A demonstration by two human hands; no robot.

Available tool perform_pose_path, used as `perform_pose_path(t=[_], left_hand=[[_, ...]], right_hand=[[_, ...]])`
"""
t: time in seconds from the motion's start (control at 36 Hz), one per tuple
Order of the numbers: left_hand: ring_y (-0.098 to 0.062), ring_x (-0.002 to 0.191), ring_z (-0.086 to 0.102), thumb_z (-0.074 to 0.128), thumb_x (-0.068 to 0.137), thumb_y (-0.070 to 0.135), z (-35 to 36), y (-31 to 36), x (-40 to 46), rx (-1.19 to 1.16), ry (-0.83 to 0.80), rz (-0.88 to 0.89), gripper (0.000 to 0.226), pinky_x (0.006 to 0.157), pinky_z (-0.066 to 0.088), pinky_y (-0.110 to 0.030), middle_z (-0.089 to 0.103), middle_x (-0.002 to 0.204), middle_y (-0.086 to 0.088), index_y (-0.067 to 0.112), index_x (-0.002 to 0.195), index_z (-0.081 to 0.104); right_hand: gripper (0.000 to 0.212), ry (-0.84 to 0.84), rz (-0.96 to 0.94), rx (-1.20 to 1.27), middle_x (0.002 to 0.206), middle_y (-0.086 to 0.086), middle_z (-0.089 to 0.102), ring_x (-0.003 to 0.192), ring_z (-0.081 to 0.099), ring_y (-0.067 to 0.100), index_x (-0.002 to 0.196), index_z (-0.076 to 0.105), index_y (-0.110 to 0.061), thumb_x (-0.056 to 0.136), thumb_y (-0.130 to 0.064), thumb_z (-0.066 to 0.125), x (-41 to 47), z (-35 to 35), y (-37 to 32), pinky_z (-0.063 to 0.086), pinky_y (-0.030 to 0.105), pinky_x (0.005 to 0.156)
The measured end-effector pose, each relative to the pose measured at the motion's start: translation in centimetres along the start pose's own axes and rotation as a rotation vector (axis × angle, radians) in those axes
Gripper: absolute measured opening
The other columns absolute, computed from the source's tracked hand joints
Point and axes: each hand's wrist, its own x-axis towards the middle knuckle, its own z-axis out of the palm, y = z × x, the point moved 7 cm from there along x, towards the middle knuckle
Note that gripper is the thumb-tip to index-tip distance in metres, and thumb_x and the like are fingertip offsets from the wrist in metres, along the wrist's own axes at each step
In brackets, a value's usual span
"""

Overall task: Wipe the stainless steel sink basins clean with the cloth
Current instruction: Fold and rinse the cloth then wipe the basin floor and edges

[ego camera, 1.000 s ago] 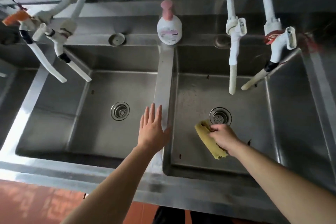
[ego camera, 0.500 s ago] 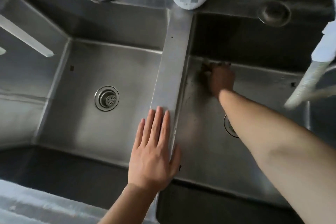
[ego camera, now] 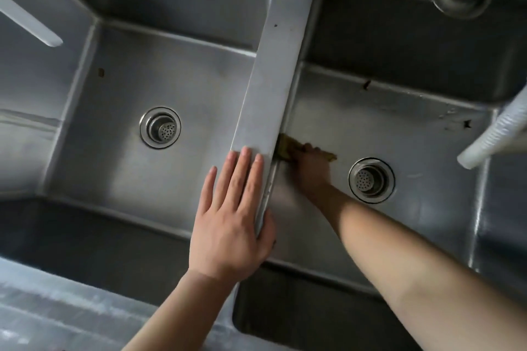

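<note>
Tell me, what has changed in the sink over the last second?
The right hand swept the yellow cloth from beside the right basin's drain up to the far wall, then back against the divider. It kept hold of the cloth. The left hand stayed flat on the divider.

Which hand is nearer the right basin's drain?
Right. The right hand presses the cloth on the basin floor just left of the drain; the left hand rests on the divider, farther off.

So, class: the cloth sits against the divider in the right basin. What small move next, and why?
Probably sweep the cloth under the right hand away from the divider toward the back wall, since dark specks remain there while the left hand braces on the divider.
</note>
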Motion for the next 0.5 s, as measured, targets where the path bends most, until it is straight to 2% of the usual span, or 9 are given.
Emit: perform_pose_path(t=[0.14, 0.22, 0.28, 0.33, 0.42, 0.44, 0.5], left_hand=[[-0.024, 0.153, 0.009, 0.054, 0.085, 0.036, -0.1, 0.0, 0.0, -0.029, -0.025, -0.027, 0.082, 0.121, 0.02, -0.052, 0.019, 0.164, -0.007, 0.013, 0.157, 0.022], [-0.024, 0.153, 0.009, 0.055, 0.085, 0.034, -0.2, 0.1, 0.0, -0.044, -0.039, -0.041, 0.081, 0.12, 0.021, -0.052, 0.019, 0.164, -0.007, 0.012, 0.156, 0.024], [-0.024, 0.153, 0.009, 0.055, 0.084, 0.033, -0.3, 0.1, 0.0, -0.047, -0.052, -0.043, 0.081, 0.121, 0.02, -0.052, 0.019, 0.164, -0.007, 0.012, 0.156, 0.024], [-0.024, 0.153, 0.009, 0.056, 0.085, 0.033, -0.3, 0.1, 0.1, -0.048, -0.062, -0.044, 0.081, 0.121, 0.02, -0.052, 0.019, 0.164, -0.007, 0.012, 0.156, 0.024], [-0.024, 0.153, 0.009, 0.058, 0.084, 0.033, -0.4, 0.2, 0.1, -0.043, -0.066, -0.048, 0.082, 0.12, 0.022, -0.052, 0.02, 0.164, -0.007, 0.012, 0.156, 0.025], [-0.024, 0.153, 0.01, 0.058, 0.082, 0.033, -0.4, 0.2, 0.1, -0.039, -0.065, -0.048, 0.083, 0.12, 0.022, -0.052, 0.02, 0.164, -0.008, 0.012, 0.156, 0.025], [-0.024, 0.153, 0.011, 0.059, 0.08, 0.032, -0.4, 0.1, 0.1, -0.036, -0.057, -0.044, 0.085, 0.119, 0.023, -0.052, 0.021, 0.164, -0.008, 0.011, 0.156, 0.026]], right_hand=[[0.043, -0.128, -0.102, 0.033, 0.126, 0.012, 0.059, 0.113, 0.056, 0.035, 0.133, 0.062, -0.028, 0.091, -0.019, 0.058, -5.7, 3.2, -0.4, 0.044, 0.036, 0.088], [0.034, -0.357, -0.212, 0.055, 0.129, 0.005, 0.064, 0.117, 0.059, 0.026, 0.125, 0.068, -0.032, 0.094, -0.021, 0.057, -7.2, 4.1, -1.0, 0.047, 0.035, 0.094], [0.021, -0.569, -0.223, 0.074, 0.118, 0.004, 0.07, 0.103, 0.064, 0.017, 0.108, 0.075, -0.03, 0.094, -0.024, 0.061, -8.0, 4.0, -1.1, 0.048, 0.027, 0.084], [0.021, -0.684, -0.137, 0.136, 0.1, 0.009, 0.075, 0.088, 0.067, 0.018, 0.089, 0.077, -0.026, 0.09, -0.014, 0.059, -7.8, 2.8, -0.4, 0.051, 0.026, 0.072], [0.023, -0.554, 0.005, 0.167, 0.096, 0.011, 0.075, 0.09, 0.068, 0.022, 0.094, 0.076, -0.007, 0.088, -0.007, 0.054, -4.4, -1.6, 1.1, 0.054, 0.031, 0.077], [0.024, -0.469, 0.041, 0.173, 0.1, 0.013, 0.074, 0.095, 0.068, 0.024, 0.097, 0.076, -0.005, 0.089, -0.009, 0.054, -2.7, -3.4, 1.5, 0.054, 0.033, 0.081], [0.026, -0.266, 0.133, 0.209, 0.108, 0.013, 0.073, 0.101, 0.068, 0.028, 0.104, 0.076, -0.012, 0.091, -0.019, 0.055, 0.4, -7.2, 2.1, 0.054, 0.035, 0.089]])
